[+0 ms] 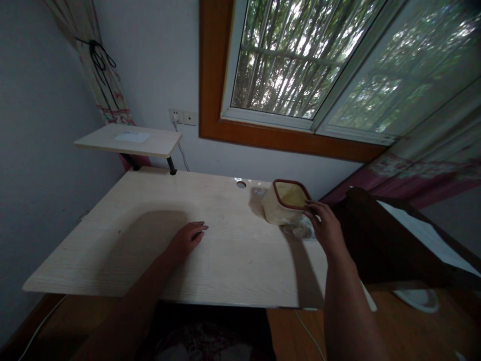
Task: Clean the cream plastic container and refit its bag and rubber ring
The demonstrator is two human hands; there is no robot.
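Note:
Toward the back right of the pale wooden desk (225, 260) stands a cream, square-mouthed bin (276, 210) with a brown rim. My right hand (323, 223) is at the bin's right rim corner, its fingers over the edge and its thumb lower on the outside. Crumpled clear plastic (298, 229) lies against the bin's front, partly behind my right hand; what it contains is unclear. On the left half of the desk, my left hand (188, 238) hovers at or rests on the surface, fingers stretched out and thumb apart, holding nothing.
A small raised shelf (161, 143) carries a white paper (132, 136) at the back left. The desk has a round cable hole (241, 185) near the wall. To the right is a dark brown covered surface (376, 240) with a white sheet (424, 233).

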